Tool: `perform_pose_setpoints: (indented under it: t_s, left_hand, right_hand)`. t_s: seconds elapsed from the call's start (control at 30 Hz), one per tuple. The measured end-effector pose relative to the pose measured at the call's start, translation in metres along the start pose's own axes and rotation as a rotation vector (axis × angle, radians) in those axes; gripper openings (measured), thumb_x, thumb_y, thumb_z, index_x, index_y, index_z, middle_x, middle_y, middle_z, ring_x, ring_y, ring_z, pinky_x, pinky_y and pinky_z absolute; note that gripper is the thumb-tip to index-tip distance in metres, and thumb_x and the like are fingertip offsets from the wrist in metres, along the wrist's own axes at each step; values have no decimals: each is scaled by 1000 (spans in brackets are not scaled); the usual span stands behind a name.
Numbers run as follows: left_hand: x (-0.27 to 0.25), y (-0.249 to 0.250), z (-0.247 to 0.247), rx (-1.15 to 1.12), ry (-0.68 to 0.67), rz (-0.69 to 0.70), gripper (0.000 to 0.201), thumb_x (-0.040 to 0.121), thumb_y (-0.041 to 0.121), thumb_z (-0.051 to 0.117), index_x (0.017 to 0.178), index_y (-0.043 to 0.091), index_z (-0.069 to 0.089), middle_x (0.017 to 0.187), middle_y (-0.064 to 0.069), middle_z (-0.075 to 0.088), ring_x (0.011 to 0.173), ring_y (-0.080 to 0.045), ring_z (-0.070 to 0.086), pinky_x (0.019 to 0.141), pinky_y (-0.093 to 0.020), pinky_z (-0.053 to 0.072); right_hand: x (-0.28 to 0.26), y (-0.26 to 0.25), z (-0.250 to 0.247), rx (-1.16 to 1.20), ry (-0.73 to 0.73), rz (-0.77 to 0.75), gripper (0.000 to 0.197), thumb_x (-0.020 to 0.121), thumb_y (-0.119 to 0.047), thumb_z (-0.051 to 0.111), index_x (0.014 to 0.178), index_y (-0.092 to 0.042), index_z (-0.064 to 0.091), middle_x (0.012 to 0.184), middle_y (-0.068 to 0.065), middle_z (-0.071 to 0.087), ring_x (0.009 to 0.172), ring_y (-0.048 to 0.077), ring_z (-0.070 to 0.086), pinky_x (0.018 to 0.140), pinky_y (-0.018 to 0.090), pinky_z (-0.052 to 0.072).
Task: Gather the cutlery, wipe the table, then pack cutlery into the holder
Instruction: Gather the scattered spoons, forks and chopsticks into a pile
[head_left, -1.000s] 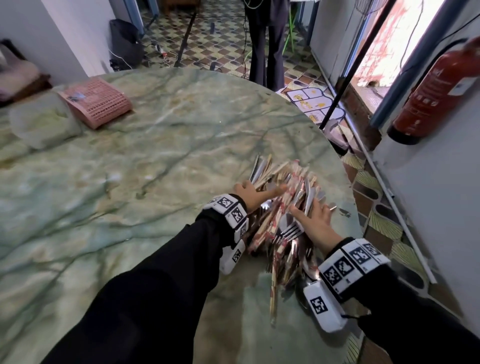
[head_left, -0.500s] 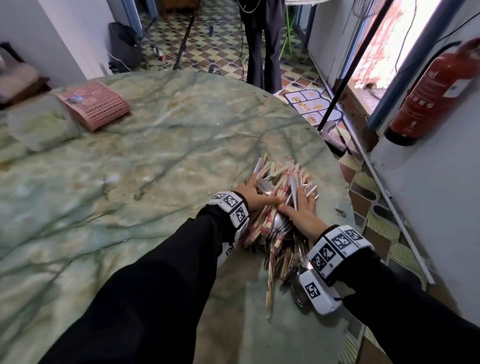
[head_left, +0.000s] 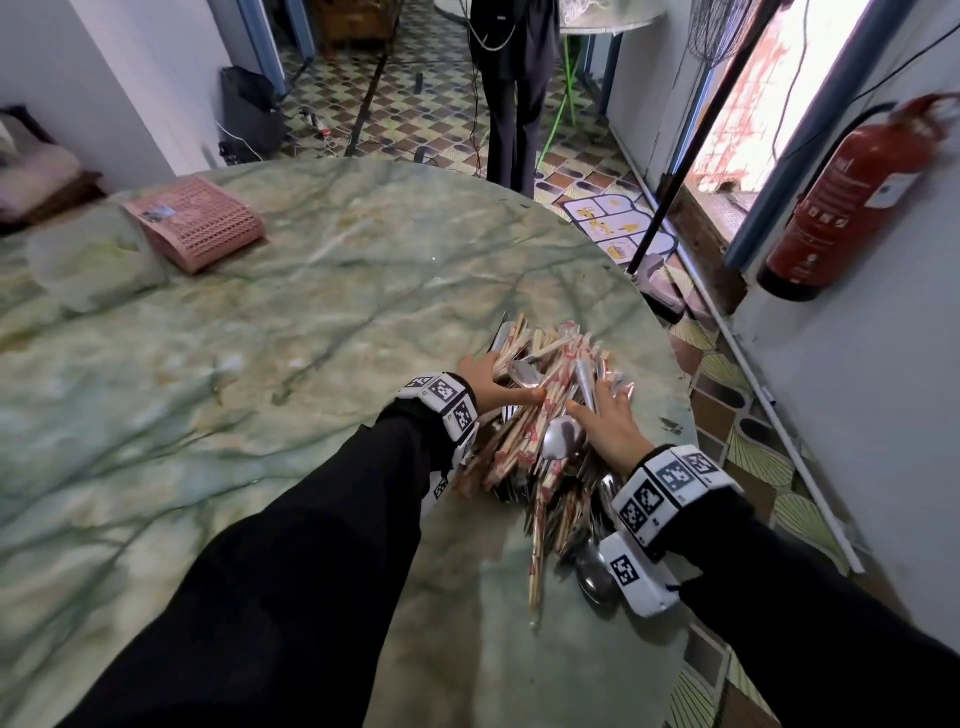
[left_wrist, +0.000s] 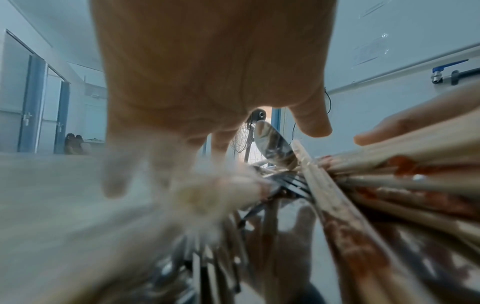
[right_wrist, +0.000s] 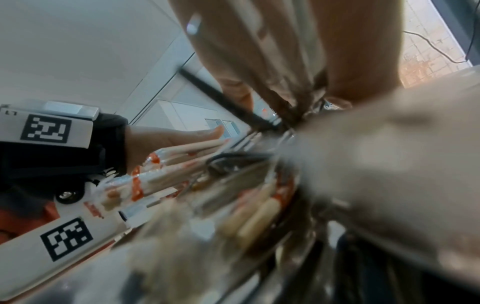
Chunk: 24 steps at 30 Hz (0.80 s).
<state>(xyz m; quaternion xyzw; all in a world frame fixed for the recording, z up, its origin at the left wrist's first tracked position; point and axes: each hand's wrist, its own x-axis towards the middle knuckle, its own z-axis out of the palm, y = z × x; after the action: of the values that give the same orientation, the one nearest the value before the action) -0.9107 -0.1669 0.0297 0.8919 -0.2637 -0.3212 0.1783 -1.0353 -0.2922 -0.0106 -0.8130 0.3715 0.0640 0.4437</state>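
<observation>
Nearest to me, my two black sleeves reach out over the green marbled surface (head_left: 291, 322), each wrist wrapped in a white band of black-and-white square markers; I can make out four marker squares on the left band and four on the right, none with writing I can read from the head view. One band in the right wrist view shows small characters that look like "L1".

Between my two hands lies one heap of cutlery (head_left: 540, 441): too many paper-sleeved chopsticks to count, their wrappers printed in red that I cannot read, plus at least three metal spoons and some forks. My left hand (head_left: 488, 387) presses against the heap's left side, fingers straight and thumb laid across the top. My right hand (head_left: 610, 423) presses the right side, fingers spread flat over the sticks. Neither grip curls round anything.

Well beyond the left hand, one pink lattice holder (head_left: 195, 223) lies on its side. Far right of the right hand, one red fire extinguisher (head_left: 852, 197) hangs on the wall, its label unreadable.
</observation>
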Motion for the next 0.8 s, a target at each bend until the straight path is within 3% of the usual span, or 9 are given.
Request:
perform_pose_setpoints:
  t_s: [0.1,0.13,0.2,0.3,0.43,0.6,0.73,0.8]
  left_hand:
    - [6,-6,5,-14,22,-1,113,48,80,57,141,19,34,143,-12,40,128,-28,42,107,-44,35]
    - [8,-9,6,-29,18,-4,111,48,79,58,140,20,35,142,-11,42,126,-28,44,107,-44,36]
    - [7,-11,6,-54,-5,-4,97,63,64,66,142,18,33,143,-9,42,127,-28,44,107,-42,35]
    - [-9,-13,2,-60,21,32,95,63,57,67,142,17,33,141,-10,46,126,-28,47,106,-42,37]
    - [-37,-17,-4,-52,32,64,64,85,36,64,138,11,38,134,-12,52,117,-29,53,99,-35,41]
    - [-74,-33,-11,-9,38,100,60,92,31,54,142,8,31,141,-14,44,125,-27,46,99,-28,36]
    - [-100,-56,-19,4,33,105,53,93,29,52,139,7,36,139,-15,45,126,-26,45,99,-28,36]
    - [-108,-70,-19,29,23,97,53,93,29,52,139,7,36,140,-14,44,127,-25,44,99,-27,35]
  right_hand:
    - [-2,1,-2,-50,5,5,69,94,-45,41,150,-22,8,157,11,-5,145,33,1,118,44,7]
    - [-3,1,-3,-62,6,5,68,94,-44,42,150,-22,8,157,12,-4,145,33,3,117,43,8]
    - [-7,1,-5,-67,12,-11,69,94,-40,44,150,-21,8,157,13,-3,145,32,3,117,42,8]
    - [-11,3,-6,-76,26,-48,70,94,-35,47,150,-17,9,157,13,2,146,29,4,118,41,9]
    - [-9,10,-4,-150,33,-93,69,91,-35,52,148,-15,19,152,15,25,139,33,27,114,46,23]
    - [-4,17,-2,-252,35,-56,66,87,-33,56,143,-14,29,145,21,33,129,39,39,108,50,34]
    - [-18,13,-1,-278,139,13,49,88,-31,55,131,-9,45,125,23,52,113,37,52,98,42,42]
    - [-30,9,-1,-245,120,50,39,90,-23,55,123,-3,53,110,20,59,103,33,56,89,36,44]
